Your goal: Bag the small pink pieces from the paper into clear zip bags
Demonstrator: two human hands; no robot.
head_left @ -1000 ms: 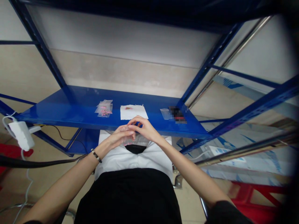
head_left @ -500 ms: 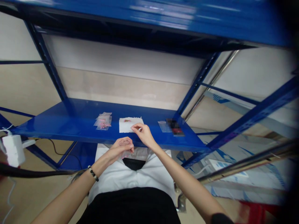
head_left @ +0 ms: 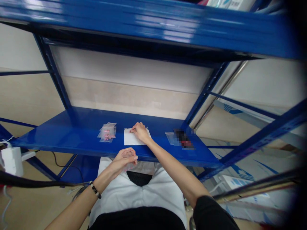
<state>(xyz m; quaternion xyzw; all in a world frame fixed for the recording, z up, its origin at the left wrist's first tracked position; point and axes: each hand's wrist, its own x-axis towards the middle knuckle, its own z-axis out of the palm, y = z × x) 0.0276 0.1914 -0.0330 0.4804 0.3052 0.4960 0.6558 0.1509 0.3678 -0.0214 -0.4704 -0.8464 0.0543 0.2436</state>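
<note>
My left hand (head_left: 121, 160) is curled just in front of the shelf edge, its fingers closed round a small clear plastic bag (head_left: 128, 155) with a hint of pink low down. Resting over a white cloth or paper (head_left: 130, 139) on the blue shelf, my right hand (head_left: 141, 131) has its fingertips pinched together at the sheet's upper part. Whatever lies between those fingertips is too small to make out. The small reddish bits on the sheet are mostly covered by this hand.
To the left on the blue shelf (head_left: 81, 127) lies a pile of clear zip bags (head_left: 107, 131) with pink pieces. At the right are another clear bag (head_left: 169, 138) and a pixelated dark and red item (head_left: 183, 139). An upper shelf (head_left: 120, 24) overhangs; a white power adapter (head_left: 12, 161) is far left.
My right hand has moved forward from the sheet's near right edge onto its upper part, over the reddish bits. The left hand keeps its hold. The camera view has tilted slightly up.
</note>
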